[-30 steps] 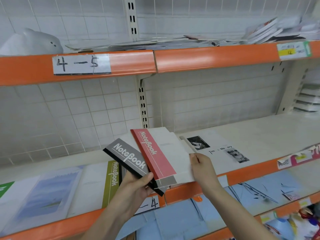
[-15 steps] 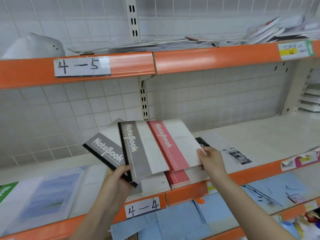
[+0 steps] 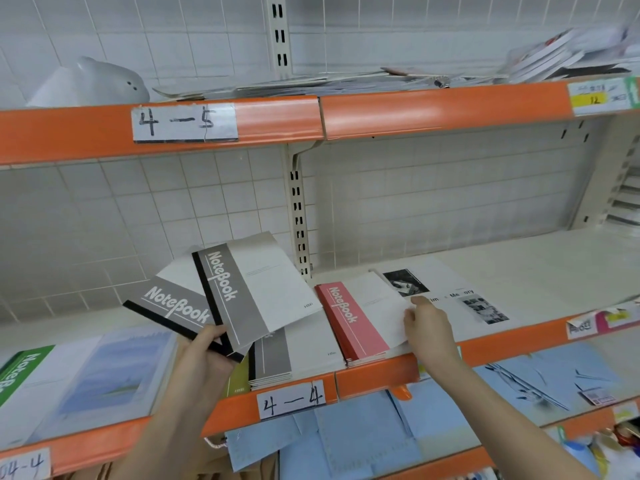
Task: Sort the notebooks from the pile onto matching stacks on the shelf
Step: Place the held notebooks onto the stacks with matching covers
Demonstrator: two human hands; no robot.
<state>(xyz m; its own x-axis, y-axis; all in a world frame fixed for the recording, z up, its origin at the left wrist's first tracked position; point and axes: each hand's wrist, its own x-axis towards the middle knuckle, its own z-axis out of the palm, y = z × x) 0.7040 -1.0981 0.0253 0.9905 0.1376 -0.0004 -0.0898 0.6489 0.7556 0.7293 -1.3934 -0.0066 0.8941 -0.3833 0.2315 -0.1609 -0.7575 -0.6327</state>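
**Now the red one is down, two grey ones left in hand**

Right at the middle of the shelf (image 3: 519,271) lies the red notebook (image 3: 360,320), flat on top of the red stack (image 3: 367,358) at the front edge; our right hand (image 3: 429,332) rests on its white cover, fingers loosely bent over the page edge, and we cannot tell whether it pinches the cover or only presses it. Just left of that sits the grey stack (image 3: 273,362), partly hidden under what our left hand (image 3: 204,358) carries; that hand grips two grey notebooks (image 3: 221,299) by their lower corners, fanned apart and held clear above the shelf.

We judge the red placement as good as finished; the step in hand is squaring it on its pile. Next, the right hand would need to let go and take one grey notebook from the fan, then lay it on the grey stack with spine to the left, matching those below; the fan looks loose, so a book could slip.

Further left lie a green notebook (image 3: 20,372) and pale blue covers (image 3: 114,372); a "4-4" label (image 3: 292,398) marks the orange rail.
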